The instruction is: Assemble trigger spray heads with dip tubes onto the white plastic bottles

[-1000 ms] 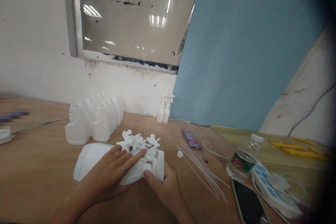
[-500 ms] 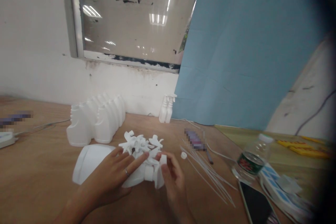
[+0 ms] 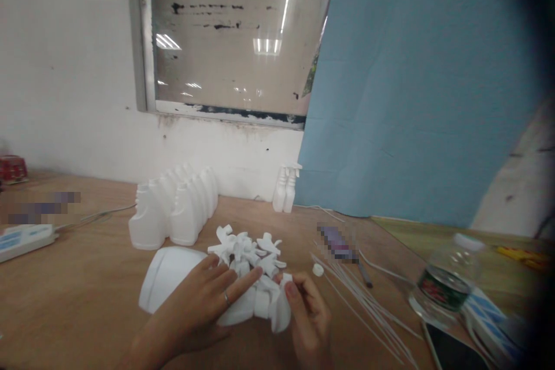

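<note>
A white plastic bottle (image 3: 167,277) lies on its side on the wooden table (image 3: 78,295). My left hand (image 3: 203,303) rests flat on it with fingers stretched out, a ring on one finger. My right hand (image 3: 306,312) is closed round a white spray trigger head (image 3: 277,303) at the bottle's neck. Just behind my hands lies a pile of white trigger heads (image 3: 245,248).
A row of empty white bottles (image 3: 173,208) stands at the back left, two small spray bottles (image 3: 286,188) by the wall. Thin white tubes (image 3: 368,306), a small white cap (image 3: 318,269), a water bottle (image 3: 446,280), a phone (image 3: 451,350) and a power strip (image 3: 23,240) lie around.
My right hand has shifted from gripping the bottle's end to holding the trigger head at its neck. My left hand stays on the bottle. The camera has tilted up and right.
</note>
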`<state>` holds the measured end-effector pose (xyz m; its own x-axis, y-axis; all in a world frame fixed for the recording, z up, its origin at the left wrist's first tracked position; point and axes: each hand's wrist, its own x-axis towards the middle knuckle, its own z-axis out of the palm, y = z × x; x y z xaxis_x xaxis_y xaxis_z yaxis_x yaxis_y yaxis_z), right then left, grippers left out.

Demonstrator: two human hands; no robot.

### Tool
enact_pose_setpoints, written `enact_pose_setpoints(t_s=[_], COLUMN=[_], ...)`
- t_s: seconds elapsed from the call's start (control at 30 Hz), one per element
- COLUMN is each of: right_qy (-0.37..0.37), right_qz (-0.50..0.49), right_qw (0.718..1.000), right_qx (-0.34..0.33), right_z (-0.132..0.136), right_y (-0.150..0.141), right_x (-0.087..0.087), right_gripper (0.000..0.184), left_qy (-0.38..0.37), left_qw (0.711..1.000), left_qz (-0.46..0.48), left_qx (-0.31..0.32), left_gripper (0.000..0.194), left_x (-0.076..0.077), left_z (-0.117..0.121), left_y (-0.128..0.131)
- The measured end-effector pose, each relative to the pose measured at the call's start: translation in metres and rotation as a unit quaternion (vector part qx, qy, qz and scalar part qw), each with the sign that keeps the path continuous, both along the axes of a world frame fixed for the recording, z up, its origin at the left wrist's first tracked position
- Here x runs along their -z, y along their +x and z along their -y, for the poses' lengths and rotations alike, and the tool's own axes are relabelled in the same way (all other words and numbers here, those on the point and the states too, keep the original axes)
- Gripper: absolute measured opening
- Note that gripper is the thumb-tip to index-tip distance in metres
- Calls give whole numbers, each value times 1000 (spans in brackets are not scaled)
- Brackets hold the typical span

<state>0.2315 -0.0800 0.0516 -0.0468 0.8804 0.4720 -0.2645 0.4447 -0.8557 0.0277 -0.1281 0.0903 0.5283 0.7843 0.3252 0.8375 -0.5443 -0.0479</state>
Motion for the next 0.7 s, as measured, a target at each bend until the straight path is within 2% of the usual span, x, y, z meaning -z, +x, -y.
enact_pose_setpoints(t_s=[0.43, 0.57, 0.7], right_qy=[-6, -4, -1], right_qz=[-8, -8, -11], right_qw=[998, 998, 999], right_qx=[-66, -66, -51], right_z=[-7, -6, -6], right_y=[4, 4, 2], right_x=[12, 13, 13], right_gripper=[19, 21, 22], left_qy=[17, 25, 24], left_qw=[1000, 999, 999], left_qz=[-14, -25, -30], left_qx=[-2, 0, 1], left_gripper=[103, 99, 105], left_x=[0, -3, -3], left_z=[1, 3, 3], left_y=[-1, -3, -4])
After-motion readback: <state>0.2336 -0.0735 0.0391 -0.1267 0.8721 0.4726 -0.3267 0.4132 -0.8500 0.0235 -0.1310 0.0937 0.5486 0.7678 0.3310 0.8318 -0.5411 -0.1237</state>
